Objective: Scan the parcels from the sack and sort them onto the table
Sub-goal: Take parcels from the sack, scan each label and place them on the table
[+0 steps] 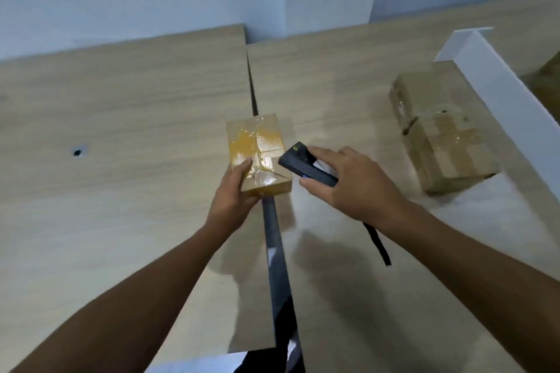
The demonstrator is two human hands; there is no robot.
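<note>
Nearest to the camera, two bare forearms reach forward over the counter [121, 118]; the left hand [233, 194] is closed around the near end of a small taped parcel [257, 151], thumb on top, and holds it above the dark gap between the two counter boards. Just beside it, the right hand [348, 182] grips a dark handheld scanner [306, 166], its fingers wrapped over the body; the scanner's front end almost touches the right edge of the parcel. The step in hand seems to be the scan; no label is visible on top, so the next move probably calls for turning the parcel. Farther right, a larger parcel [445, 136] lies on the counter beside a white divider [497, 79].
</note>
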